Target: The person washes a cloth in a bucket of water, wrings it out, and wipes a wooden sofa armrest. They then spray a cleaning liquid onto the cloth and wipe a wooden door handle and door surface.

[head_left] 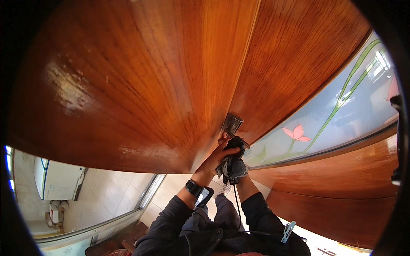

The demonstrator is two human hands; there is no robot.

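Observation:
A metal lever door handle [234, 123] is fixed to a varnished wooden door [288, 64] in front of me. Just below it, a crumpled dark grey cloth [233, 163] is bunched against the lever. My left hand [213, 160] grips the cloth from the left, its thumb across the top and its fingertips up by the handle. My right hand [245, 172] is at the cloth's other side, mostly hidden by it. From under the bundle a black cable [237, 204] runs down to my waist. A wristwatch [193, 187] and a device with a lit screen [203, 196] are on my left wrist.
A broad glossy wooden panel [137, 80] rises on the left. Right of the handle, the door has a glass pane [323, 118] painted with pink flowers. A metal floor track [152, 192] crosses the tiles [109, 188]. A white cabinet [62, 179] stands far left.

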